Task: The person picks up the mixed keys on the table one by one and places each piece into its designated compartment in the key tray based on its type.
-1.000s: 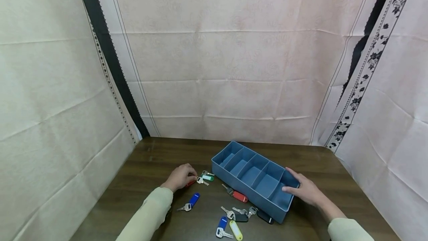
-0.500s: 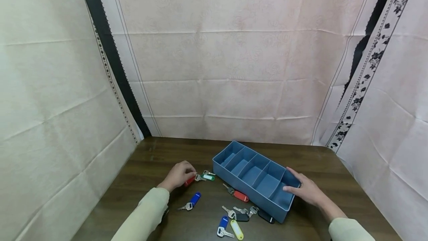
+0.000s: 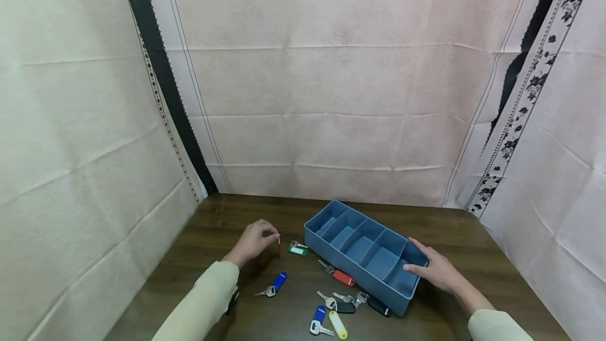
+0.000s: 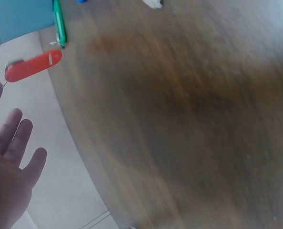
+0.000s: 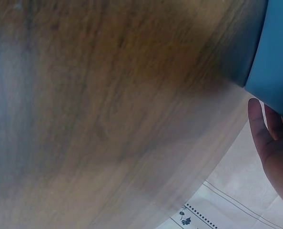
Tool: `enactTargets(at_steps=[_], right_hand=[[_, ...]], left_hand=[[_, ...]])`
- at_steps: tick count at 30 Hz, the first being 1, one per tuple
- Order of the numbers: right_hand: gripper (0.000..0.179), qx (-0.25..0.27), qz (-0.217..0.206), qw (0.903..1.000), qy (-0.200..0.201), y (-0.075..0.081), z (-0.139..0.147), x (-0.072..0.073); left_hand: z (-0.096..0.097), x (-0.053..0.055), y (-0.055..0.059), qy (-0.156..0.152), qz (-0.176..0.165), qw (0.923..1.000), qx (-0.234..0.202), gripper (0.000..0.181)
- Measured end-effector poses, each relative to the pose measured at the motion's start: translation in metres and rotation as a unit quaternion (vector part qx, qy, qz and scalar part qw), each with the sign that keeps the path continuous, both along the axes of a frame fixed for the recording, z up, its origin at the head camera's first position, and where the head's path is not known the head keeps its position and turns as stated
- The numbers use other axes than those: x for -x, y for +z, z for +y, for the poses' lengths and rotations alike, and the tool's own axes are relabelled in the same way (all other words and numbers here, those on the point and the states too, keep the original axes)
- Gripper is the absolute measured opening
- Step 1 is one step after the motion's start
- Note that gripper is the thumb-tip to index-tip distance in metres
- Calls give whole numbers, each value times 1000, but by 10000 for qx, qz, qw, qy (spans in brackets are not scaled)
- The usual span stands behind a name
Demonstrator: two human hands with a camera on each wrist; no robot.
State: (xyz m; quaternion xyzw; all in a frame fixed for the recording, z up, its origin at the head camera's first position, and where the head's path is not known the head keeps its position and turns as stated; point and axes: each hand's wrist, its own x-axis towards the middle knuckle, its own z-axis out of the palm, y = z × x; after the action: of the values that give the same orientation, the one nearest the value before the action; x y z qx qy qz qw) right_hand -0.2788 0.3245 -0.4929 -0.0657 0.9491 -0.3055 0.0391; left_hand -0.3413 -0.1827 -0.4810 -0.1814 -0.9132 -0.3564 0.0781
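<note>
My left hand (image 3: 254,242) pinches the ring of a red key tag (image 4: 34,66) between its fingertips. The tag hangs down over the table, its key mostly hidden. In the left wrist view the other fingers are spread and hold nothing. Just right of it, a green key tag (image 3: 298,250) with a key lies on the wood. My right hand (image 3: 434,267) holds the right end of a blue divided box (image 3: 355,270), thumb over the rim. Fingers (image 5: 259,126) of that hand rest along the box's outer wall. Its compartments show no contents.
A blue-tagged key (image 3: 278,281) lies before the left hand. Another red key tag (image 3: 343,278) sits against the box's front. Nearer are black tags (image 3: 345,307), a yellow tag (image 3: 338,325) and another blue tag (image 3: 319,313) with keys. Cloth (image 3: 331,93) hangs behind the table.
The left hand has lifted the red key tag off the table, away from the green one, and the tag now hangs down. The right hand stays on the box.
</note>
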Motion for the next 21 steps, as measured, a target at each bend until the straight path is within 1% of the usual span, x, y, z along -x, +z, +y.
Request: enactTargets(at_steps=[7, 10, 13, 17, 21], right_hand=[[88, 36, 11, 10000, 15, -1, 0, 0], [87, 53, 10, 10000, 27, 0, 0, 0], [87, 58, 21, 10000, 38, 0, 0, -1], [86, 70, 23, 10000, 28, 0, 0, -1], [86, 70, 0, 10000, 15, 0, 0, -1]], left_hand=[[8, -3, 9, 236, 19, 9987, -456, 6], [12, -2, 12, 360, -25, 9975, -602, 6], [16, -2, 15, 443, 17, 9965, -711, 7], [23, -1, 20, 520, 28, 9941, -948, 7], [32, 0, 26, 611, -48, 9899, -1280, 8]])
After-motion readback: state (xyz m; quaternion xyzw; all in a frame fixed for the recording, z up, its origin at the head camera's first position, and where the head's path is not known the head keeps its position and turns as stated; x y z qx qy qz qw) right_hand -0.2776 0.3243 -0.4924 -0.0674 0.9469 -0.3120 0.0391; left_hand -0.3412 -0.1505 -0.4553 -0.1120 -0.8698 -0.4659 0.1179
